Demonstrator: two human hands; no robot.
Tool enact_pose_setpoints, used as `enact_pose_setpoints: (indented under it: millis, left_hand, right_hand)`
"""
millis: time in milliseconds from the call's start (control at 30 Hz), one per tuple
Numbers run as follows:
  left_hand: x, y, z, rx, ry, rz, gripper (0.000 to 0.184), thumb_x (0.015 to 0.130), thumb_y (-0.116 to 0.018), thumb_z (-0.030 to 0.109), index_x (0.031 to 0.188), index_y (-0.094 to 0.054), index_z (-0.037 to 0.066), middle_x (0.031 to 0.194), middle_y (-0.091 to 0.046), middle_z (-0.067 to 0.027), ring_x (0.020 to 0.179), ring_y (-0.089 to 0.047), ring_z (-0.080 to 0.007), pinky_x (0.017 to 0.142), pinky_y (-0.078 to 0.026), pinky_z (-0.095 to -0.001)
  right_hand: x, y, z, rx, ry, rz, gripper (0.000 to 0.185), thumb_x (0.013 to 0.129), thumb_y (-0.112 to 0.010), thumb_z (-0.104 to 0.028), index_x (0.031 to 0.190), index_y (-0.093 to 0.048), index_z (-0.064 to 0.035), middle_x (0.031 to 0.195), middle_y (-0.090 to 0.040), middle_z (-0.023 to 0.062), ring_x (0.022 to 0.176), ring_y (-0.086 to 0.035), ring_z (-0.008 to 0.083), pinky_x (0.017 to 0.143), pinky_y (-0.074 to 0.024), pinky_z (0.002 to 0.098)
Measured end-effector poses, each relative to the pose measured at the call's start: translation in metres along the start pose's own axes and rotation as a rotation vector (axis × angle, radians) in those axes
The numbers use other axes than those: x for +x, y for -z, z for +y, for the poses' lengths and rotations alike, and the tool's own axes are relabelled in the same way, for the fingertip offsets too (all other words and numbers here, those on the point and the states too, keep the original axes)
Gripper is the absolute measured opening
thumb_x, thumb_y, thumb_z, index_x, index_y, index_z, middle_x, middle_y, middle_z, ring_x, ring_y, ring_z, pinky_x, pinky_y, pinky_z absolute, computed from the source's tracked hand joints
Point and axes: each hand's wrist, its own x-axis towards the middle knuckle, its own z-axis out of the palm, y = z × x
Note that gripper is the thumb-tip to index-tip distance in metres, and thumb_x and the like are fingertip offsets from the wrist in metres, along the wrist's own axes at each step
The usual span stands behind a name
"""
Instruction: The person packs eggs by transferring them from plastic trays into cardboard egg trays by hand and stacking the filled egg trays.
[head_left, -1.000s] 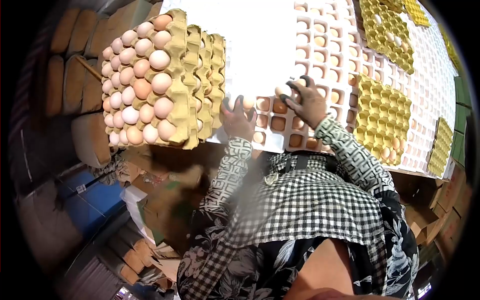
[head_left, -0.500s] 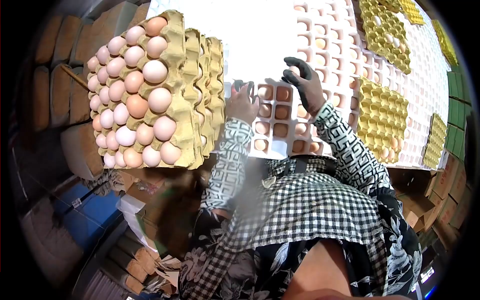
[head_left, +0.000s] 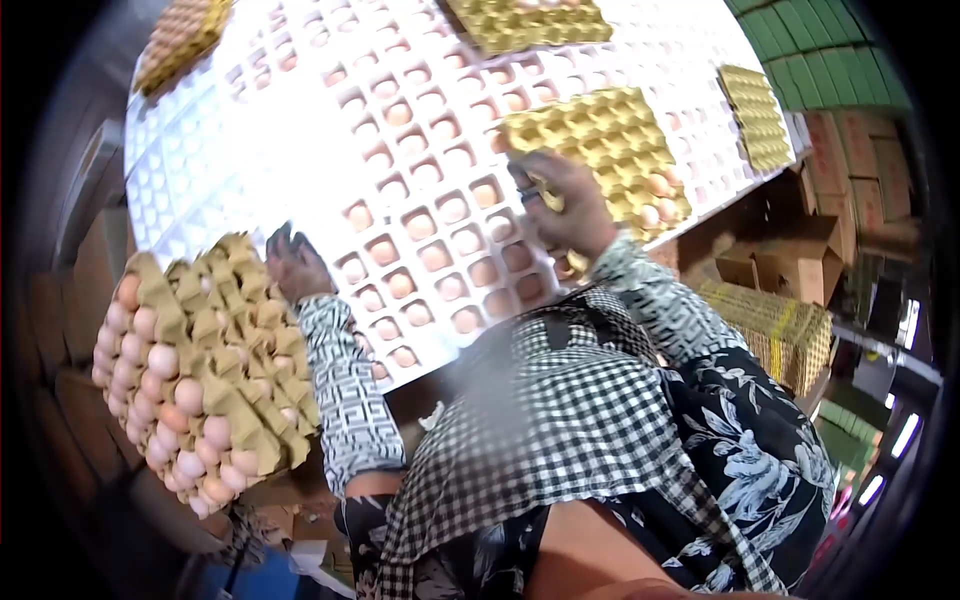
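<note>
My left hand (head_left: 298,266), in a dark-fingered glove, is over the left edge of the white egg tray (head_left: 437,345), beside the stacked pulp trays of eggs (head_left: 165,390). Its fingers are stretched out, and no egg shows in them. My right hand (head_left: 572,205) is curled over the left edge of a yellow egg tray (head_left: 600,125), and yellow shows in the gap between its fingers. Motion smears that hand a little. The yellow tray has a few eggs (head_left: 660,200) in its near right corner. Brown and pinkish eggs (head_left: 420,226) sit in the white tray's square cells.
Another yellow tray (head_left: 530,30) lies farther back, and one more (head_left: 755,118) at the right. A further stack of eggs (head_left: 180,40) stands at the far left. Open cardboard boxes (head_left: 790,255) and a tied bundle of trays (head_left: 775,330) are below the table's right side.
The view has turned to the right. My right hand has moved from above the white tray, where it held an egg, to the yellow tray's edge. My left hand stays near the white tray.
</note>
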Motion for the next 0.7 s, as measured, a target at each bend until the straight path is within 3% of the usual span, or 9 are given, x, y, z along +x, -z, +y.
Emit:
enact_pose_setpoints:
  millis: [67, 133, 200, 267, 400, 467, 600, 667, 700]
  left_hand:
    - [-0.008, 0.013, 0.039, 0.013, 0.040, -0.013, 0.031, 0.083, -0.067, 0.007, 0.114, -0.063, 0.004, 0.115, -0.061, -0.0167, 0.095, -0.062, -0.0339, 0.086, -0.052, -0.0416]
    - [-0.017, 0.019, 0.125, -0.439, 0.306, -0.195, 0.031, 0.085, -0.064, 0.003, 0.116, -0.063, 0.002, 0.114, -0.062, -0.0165, 0.100, -0.062, -0.0327, 0.092, -0.050, -0.0386]
    - [-0.053, -0.077, 0.207, -0.448, 0.016, -0.326, 0.036, 0.080, -0.069, 0.007, 0.115, -0.065, 0.002, 0.108, -0.065, -0.0151, 0.099, -0.063, -0.0335, 0.092, -0.049, -0.0394]
    - [-0.066, -0.086, 0.304, -0.532, -0.251, -0.561, 0.042, 0.072, -0.077, 0.022, 0.110, -0.069, 0.006, 0.102, -0.067, -0.0125, 0.103, -0.060, -0.0312, 0.092, -0.046, -0.0408]
    - [-0.113, -0.140, 0.434, -0.204, -0.712, -0.832, 0.060, 0.077, -0.073, 0.045, 0.125, -0.060, 0.011, 0.117, -0.061, -0.0156, 0.118, -0.053, -0.0377, 0.110, -0.031, -0.0546]
    - [-0.130, -0.168, 0.452, -0.064, -0.819, -0.952, 0.055, 0.079, -0.069, 0.043, 0.123, -0.060, 0.011, 0.116, -0.060, -0.0168, 0.117, -0.053, -0.0379, 0.109, -0.033, -0.0544]
    - [-0.132, -0.179, 0.453, -0.281, -0.639, -0.780, 0.049, 0.080, -0.069, 0.035, 0.120, -0.059, 0.009, 0.111, -0.060, -0.0185, 0.108, -0.058, -0.0346, 0.102, -0.041, -0.0500]
    - [-0.112, -0.137, 0.470, -0.963, 0.375, -0.858, 0.036, 0.084, -0.065, 0.022, 0.113, -0.058, 0.001, 0.101, -0.063, -0.0144, 0.092, -0.064, -0.0299, 0.088, -0.054, -0.0393]
    - [-0.100, -0.132, 0.472, -1.265, 0.688, -0.784, 0.033, 0.082, -0.063, 0.015, 0.111, -0.058, 0.000, 0.099, -0.063, -0.0135, 0.090, -0.065, -0.0268, 0.086, -0.054, -0.0363]
  right_hand:
    - [-0.030, 0.081, 0.058, -0.213, -0.330, 0.168, 0.038, 0.082, -0.066, -0.010, 0.119, -0.065, -0.0084, 0.115, -0.067, 0.0122, 0.104, -0.065, 0.0259, 0.092, -0.0519, 0.0356]
    - [-0.047, 0.161, 0.098, -0.492, -0.615, -0.024, 0.042, 0.083, -0.065, -0.018, 0.125, -0.064, -0.0151, 0.113, -0.067, 0.0128, 0.103, -0.066, 0.0244, 0.089, -0.0527, 0.0348]
    - [-0.005, 0.214, 0.229, -0.490, -0.564, -0.260, 0.055, 0.077, -0.067, -0.018, 0.132, -0.060, -0.0205, 0.108, -0.066, 0.0130, 0.101, -0.063, 0.0291, 0.093, -0.0502, 0.0391]
    - [-0.020, 0.219, 0.246, -0.655, -0.523, -0.513, 0.064, 0.074, -0.069, -0.016, 0.136, -0.055, -0.0232, 0.111, -0.062, 0.0130, 0.102, -0.061, 0.0318, 0.093, -0.0492, 0.0406]
    - [-0.034, 0.227, 0.286, -0.551, -0.232, -0.415, 0.055, 0.073, -0.071, -0.010, 0.127, -0.060, -0.0165, 0.103, -0.061, 0.0137, 0.098, -0.061, 0.0322, 0.090, -0.0500, 0.0407]
    - [-0.044, 0.244, 0.273, -0.048, -0.338, -0.224, 0.057, 0.074, -0.071, -0.008, 0.129, -0.058, -0.0097, 0.110, -0.063, 0.0109, 0.101, -0.063, 0.0234, 0.091, -0.0514, 0.0332]
    - [-0.074, 0.298, 0.274, 0.955, -0.508, 0.011, 0.048, 0.081, -0.069, -0.006, 0.126, -0.055, -0.0004, 0.122, -0.058, 0.0080, 0.112, -0.059, 0.0186, 0.096, -0.0522, 0.0329]
    - [-0.078, 0.286, 0.267, 0.414, -0.327, -0.192, 0.047, 0.083, -0.067, -0.012, 0.129, -0.054, -0.0092, 0.115, -0.060, 0.0073, 0.100, -0.063, 0.0184, 0.082, -0.0555, 0.0284]
    - [-0.075, 0.274, 0.253, 0.146, -0.208, -0.346, 0.045, 0.083, -0.068, -0.013, 0.126, -0.055, -0.0130, 0.111, -0.060, 0.0080, 0.096, -0.064, 0.0199, 0.077, -0.0560, 0.0297]
